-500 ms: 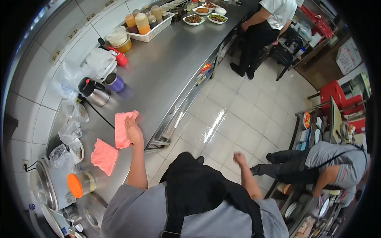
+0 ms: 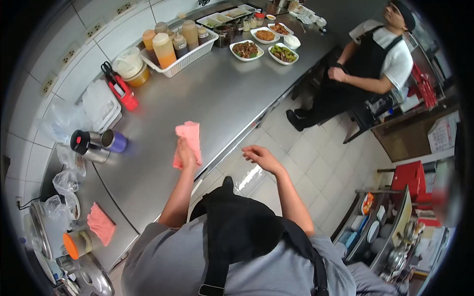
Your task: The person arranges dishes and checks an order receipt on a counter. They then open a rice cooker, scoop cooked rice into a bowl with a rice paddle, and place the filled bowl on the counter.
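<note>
My left hand [image 2: 186, 154] presses down on a pink cloth [image 2: 189, 131] on the steel counter, close to its front edge. Its fingers lie against the cloth and partly disappear into it. A second pink cloth [image 2: 101, 223] lies by itself on the counter at lower left. Out over the floor, beyond the counter edge, my right hand [image 2: 261, 158] hangs in the air with loosely bent fingers and holds nothing. Nearest my left hand along the wall side are a purple cup [image 2: 114, 141] and a steel thermos jug [image 2: 91, 148].
Along the steel counter [image 2: 197, 93] stand a white basket [image 2: 185, 60] of sauce bottles and several plates of food [image 2: 247, 50]. An orange-lidded jar [image 2: 76, 245] sits at lower left. Another person [image 2: 370, 69] in a black apron stands at the counter's far end. Shelves [image 2: 368, 232] are on the right.
My left hand has moved the pink cloth farther along the counter, toward the food plates. My right hand has risen and come nearer the counter. The person at the far end now faces this way.
</note>
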The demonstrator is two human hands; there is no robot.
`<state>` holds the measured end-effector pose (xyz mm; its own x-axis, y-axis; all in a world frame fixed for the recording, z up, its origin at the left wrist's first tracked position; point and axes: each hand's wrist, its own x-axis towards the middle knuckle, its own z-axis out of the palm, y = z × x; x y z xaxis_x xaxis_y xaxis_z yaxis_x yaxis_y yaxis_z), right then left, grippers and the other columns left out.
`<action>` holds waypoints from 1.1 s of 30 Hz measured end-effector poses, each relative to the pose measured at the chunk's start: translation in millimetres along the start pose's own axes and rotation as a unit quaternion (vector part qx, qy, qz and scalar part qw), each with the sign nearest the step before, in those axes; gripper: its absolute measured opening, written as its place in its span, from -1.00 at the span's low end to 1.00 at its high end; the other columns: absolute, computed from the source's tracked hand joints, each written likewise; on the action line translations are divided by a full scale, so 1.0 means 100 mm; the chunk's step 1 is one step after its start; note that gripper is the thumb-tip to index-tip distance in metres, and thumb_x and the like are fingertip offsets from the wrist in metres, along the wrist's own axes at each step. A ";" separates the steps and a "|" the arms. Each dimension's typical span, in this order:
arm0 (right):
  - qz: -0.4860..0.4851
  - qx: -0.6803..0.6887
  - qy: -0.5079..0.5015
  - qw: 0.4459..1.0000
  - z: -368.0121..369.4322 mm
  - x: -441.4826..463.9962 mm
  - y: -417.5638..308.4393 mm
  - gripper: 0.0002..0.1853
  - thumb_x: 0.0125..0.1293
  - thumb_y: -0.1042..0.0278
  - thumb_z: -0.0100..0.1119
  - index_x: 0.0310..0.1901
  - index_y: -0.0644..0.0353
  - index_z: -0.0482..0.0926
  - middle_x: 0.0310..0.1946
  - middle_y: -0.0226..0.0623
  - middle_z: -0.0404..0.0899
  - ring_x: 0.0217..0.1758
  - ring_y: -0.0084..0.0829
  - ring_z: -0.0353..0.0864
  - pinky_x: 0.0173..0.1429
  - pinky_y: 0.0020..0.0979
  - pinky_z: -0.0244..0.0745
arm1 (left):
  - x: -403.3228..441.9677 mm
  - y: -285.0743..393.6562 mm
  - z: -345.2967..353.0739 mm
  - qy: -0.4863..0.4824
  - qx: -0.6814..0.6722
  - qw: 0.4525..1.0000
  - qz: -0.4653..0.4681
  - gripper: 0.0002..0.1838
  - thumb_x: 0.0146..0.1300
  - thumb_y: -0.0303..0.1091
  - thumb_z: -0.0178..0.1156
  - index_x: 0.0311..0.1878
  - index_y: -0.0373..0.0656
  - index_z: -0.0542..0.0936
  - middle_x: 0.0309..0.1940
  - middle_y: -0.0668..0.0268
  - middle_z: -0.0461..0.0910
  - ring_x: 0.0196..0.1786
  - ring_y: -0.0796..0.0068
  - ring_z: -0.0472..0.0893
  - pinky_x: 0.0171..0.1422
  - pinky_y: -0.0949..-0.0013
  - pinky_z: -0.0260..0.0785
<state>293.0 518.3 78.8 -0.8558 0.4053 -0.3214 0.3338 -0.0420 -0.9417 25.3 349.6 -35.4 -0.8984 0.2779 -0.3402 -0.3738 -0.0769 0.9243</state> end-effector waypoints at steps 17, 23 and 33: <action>-0.009 0.075 0.194 0.978 -4.26 2.00 0.05 -0.53 0.56 0.03 -0.05 0.21 0.28 0.48 -0.11 -0.24 0.66 -0.12 -0.46 0.66 -0.02 -0.47 0.56 | 0.35 0.07 2.85 -0.048 0.451 0.793 0.407 -0.74 0.36 -0.37 0.16 0.04 -0.23 0.44 0.23 0.03 0.51 0.30 0.01 0.45 0.39 0.14 0.30; 0.010 0.030 0.097 0.995 -4.83 3.20 -0.62 -0.49 0.60 0.13 -0.18 0.29 0.47 0.34 -0.13 -0.05 0.64 -0.14 -0.31 0.72 -0.02 -0.38 0.66 | 0.06 -0.02 3.30 0.122 0.252 0.929 0.242 -0.92 0.50 -0.42 0.02 -0.06 -0.21 0.39 -0.25 0.18 0.50 -0.21 0.33 0.51 -0.09 0.30 0.38; 0.045 -0.050 0.050 0.996 -4.89 3.26 -0.63 -0.64 0.49 0.44 -0.13 0.07 0.68 0.40 -0.20 0.07 0.66 -0.24 -0.24 0.76 -0.13 -0.43 0.73 | -0.31 0.00 4.23 0.056 -0.005 0.998 -0.012 -0.80 0.57 -0.32 -0.10 0.13 -0.13 0.40 -0.24 0.35 0.45 -0.52 0.70 0.31 -0.60 0.48 0.11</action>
<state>186.3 1100.1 81.4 -0.7786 0.4937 -0.3873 0.4487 0.0066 -0.8937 151.0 745.7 48.1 -0.9089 0.1707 -0.3804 -0.3976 -0.0803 0.9140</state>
